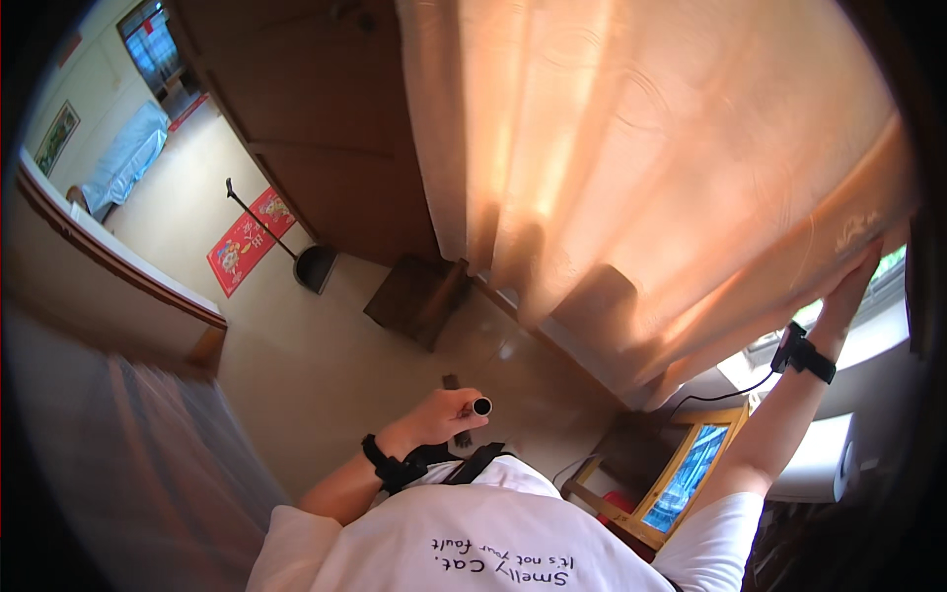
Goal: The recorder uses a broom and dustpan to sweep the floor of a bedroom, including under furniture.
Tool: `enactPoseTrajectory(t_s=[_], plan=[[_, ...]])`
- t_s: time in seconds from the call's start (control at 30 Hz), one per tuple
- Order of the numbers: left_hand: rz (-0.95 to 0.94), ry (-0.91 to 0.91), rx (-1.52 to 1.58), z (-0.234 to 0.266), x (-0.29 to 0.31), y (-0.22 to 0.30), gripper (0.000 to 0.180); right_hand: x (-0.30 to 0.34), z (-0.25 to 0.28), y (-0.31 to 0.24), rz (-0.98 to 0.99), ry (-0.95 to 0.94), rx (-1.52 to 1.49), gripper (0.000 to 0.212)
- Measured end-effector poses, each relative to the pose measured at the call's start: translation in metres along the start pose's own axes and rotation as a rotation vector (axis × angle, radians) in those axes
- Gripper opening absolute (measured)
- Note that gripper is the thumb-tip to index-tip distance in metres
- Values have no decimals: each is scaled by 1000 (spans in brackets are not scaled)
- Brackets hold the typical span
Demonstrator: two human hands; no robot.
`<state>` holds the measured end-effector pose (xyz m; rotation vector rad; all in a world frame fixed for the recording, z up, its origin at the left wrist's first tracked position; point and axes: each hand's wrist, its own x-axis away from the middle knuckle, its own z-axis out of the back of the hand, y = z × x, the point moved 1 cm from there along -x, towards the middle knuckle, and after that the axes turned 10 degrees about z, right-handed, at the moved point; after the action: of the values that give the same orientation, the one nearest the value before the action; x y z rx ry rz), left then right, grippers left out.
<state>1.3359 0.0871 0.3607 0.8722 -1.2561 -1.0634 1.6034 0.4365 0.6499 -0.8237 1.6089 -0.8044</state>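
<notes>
My left hand [441, 418] is closed round an upright pole [481, 406], seen nearly end-on with its dark round end facing up. Dark brown strips [463, 440] show beyond that hand near the floor, perhaps the head of a broom or mop on this pole. Stretched far to the right, my right hand [860, 276] grips the edge of a peach curtain [631, 168] beside the window [883, 281]. Its fingertips are partly hidden by the cloth. The curtain hangs across the upper right and glows with light from behind.
A low dark wooden stool [414, 296] stands by a brown door [316, 128]. Past the doorway, a long-handled dustpan [314, 268] rests near a red mat [242, 247]. Sheer netting [158, 434] hangs at left. A wooden-framed piece of furniture [681, 479] and black cable [725, 397] lie at right.
</notes>
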Motion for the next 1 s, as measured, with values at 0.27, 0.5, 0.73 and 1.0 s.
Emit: enactPoseTrajectory(t_s=[0.27,0.5,0.73,1.0], plan=[[-18,111,88,73,104,-132,20,81,-219,-7,81,-354,275,27],[-25,291,166,132,182,-164,19,192,-424,-19,328,-565,18,16],[-87,375,197,134,218,-184,9,280,-540,-26,323,-813,21,38],[-83,421,110,152,203,-162,10,302,-571,-7,10,-1043,-14,21]])
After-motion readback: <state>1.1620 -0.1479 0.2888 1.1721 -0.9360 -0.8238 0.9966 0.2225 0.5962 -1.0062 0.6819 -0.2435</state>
